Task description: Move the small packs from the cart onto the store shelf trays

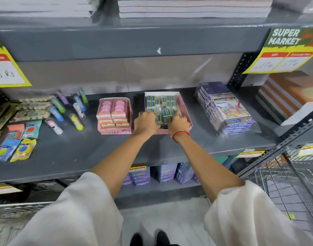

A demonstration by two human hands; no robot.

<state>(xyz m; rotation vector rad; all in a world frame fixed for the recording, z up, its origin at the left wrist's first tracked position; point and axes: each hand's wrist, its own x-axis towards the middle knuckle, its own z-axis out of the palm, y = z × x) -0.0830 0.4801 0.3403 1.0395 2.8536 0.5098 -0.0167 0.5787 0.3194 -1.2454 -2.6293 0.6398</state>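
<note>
A pink cardboard tray [186, 112] stands on the grey shelf [81, 153], filled with several small blue-green packs [161, 102]. Both my hands reach into its near half. My left hand [146, 122] rests with curled fingers on the packs at the tray's front left. My right hand [178, 122], with a red thread on its wrist, presses on packs at the front right. The fingertips are hidden among the packs, so I cannot tell whether either hand grips one. A wire cart [292, 185] is at the lower right.
A pink eraser tray [130, 110] sits just left of the pack tray. Loose tubes [75, 119] and flat packets [22, 148] lie further left. Stacked crayon boxes [226, 110] and notebooks [290, 96] are to the right. Another wire basket [15, 210] is at the lower left.
</note>
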